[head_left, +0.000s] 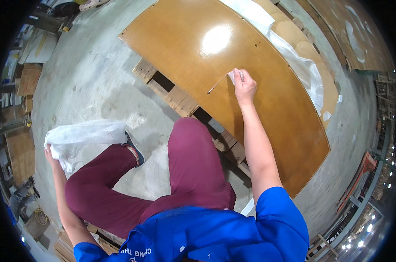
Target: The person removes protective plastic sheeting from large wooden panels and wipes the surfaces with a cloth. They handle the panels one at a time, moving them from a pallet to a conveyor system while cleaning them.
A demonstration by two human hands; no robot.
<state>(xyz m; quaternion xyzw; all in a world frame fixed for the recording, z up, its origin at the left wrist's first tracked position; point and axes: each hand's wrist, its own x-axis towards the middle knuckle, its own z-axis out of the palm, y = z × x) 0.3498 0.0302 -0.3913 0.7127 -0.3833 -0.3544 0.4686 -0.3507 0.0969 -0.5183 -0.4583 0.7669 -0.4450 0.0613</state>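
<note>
Right hand [244,85] first: the grip is pinched together on a small white scrap [232,76], thumb and fingers clamped on it right at the surface of the big glossy brown board [250,109]. The scrap sits just where a thin pale strip [217,86] runs off down and to the left across the board's face. The arm stretches straight out from a blue sleeve [281,218], reaching over the near edge of the board.

Over on the other side, the left hand [51,152] is flung out wide, its grip closed around a bunch of crumpled white plastic sheet [82,135], which billows out to the right, up near the person's shoe [133,150]. That bundle hangs over the concrete floor [89,74], well apart from the board.

The board lies flat on wooden pallets [174,96], whose slats poke out along its near edge. A bright glare of light sits near the board's far end. More white plastic sheet [294,56] trails along the board's far side, draped over a stack of pale rounded panels [302,46]. The person's legs, in maroon trousers [193,166], are bent between the two hands.
</note>
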